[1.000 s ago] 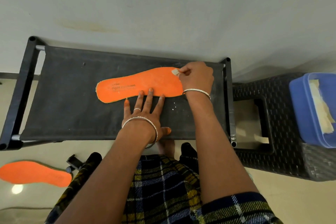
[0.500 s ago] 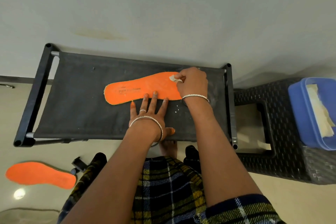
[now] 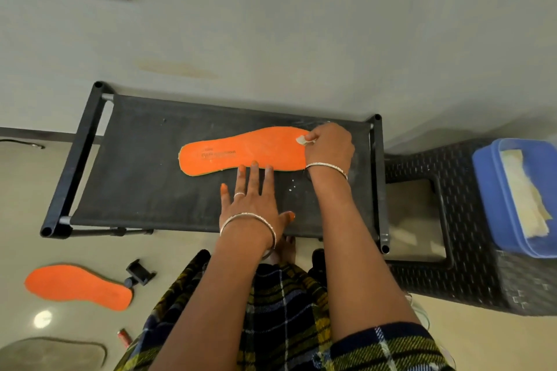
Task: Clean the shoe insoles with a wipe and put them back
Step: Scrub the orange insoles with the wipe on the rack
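Note:
An orange insole (image 3: 241, 149) lies flat on the black fabric top of a low rack (image 3: 141, 178). My right hand (image 3: 330, 144) covers the insole's right end and pinches a small whitish wipe (image 3: 301, 140) against it. My left hand (image 3: 253, 196) lies flat on the fabric with straight fingers, the fingertips touching the insole's near edge. A second orange insole (image 3: 78, 286) lies on the floor at the lower left. No shoe can be made out.
A dark woven stool (image 3: 470, 229) stands right of the rack and carries a blue tub (image 3: 494, 199) holding pale wipes. A small black object (image 3: 138, 274) and a small red object (image 3: 124, 337) lie on the floor near the second insole. A wall rises behind the rack.
The view has tilted up, so the rack sits lower in frame. My right hand stays at the insole's right end with the wipe; my left hand keeps its place.

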`<state>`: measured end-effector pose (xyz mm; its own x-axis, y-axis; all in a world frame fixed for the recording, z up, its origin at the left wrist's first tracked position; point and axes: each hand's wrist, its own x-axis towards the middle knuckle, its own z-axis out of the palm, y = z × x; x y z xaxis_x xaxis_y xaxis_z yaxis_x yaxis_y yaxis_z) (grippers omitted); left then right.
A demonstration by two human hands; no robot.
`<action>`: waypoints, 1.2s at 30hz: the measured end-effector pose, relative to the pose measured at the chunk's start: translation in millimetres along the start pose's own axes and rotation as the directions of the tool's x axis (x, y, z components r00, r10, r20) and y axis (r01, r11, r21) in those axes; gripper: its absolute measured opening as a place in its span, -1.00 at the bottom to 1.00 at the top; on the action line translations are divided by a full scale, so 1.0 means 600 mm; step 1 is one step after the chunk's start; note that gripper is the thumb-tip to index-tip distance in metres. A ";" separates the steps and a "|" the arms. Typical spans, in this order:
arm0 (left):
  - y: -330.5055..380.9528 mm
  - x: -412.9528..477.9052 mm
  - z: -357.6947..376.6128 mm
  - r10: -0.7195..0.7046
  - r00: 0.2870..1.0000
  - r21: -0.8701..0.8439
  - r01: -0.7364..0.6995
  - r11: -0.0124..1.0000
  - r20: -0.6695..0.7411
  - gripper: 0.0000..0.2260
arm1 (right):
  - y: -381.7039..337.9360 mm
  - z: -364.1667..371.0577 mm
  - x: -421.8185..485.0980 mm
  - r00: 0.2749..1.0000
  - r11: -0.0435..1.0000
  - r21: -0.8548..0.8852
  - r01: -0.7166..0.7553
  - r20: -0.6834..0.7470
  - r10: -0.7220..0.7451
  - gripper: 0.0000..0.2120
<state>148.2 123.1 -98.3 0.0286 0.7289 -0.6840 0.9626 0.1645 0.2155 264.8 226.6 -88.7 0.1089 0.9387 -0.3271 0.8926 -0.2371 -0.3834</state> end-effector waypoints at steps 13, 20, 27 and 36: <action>0.006 0.034 0.027 0.015 0.999 0.105 -0.019 0.994 0.043 -0.15 | 0.029 0.046 0.032 0.963 0.984 0.152 -0.096 -0.235 0.130 -0.87; 0.008 0.037 0.027 0.026 0.998 0.116 -0.032 0.993 0.048 -0.13 | -0.006 0.073 0.025 0.987 0.983 0.152 0.103 -0.135 -0.082 -0.85; 0.006 0.040 0.024 0.030 0.998 0.112 -0.035 0.993 0.050 -0.11 | 0.017 0.055 0.034 0.943 0.983 0.138 -0.122 -0.293 0.158 -0.86; 0.013 0.045 0.020 0.026 0.996 0.097 -0.034 0.995 0.086 -0.10 | 0.004 0.074 0.036 0.978 0.984 0.167 0.061 -0.205 -0.026 -0.88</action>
<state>160.0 136.1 -123.8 0.0763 0.6733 -0.7354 0.9827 0.0740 0.1697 249.8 235.2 -134.7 0.1730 0.9759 -0.1330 0.8117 -0.2178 -0.5419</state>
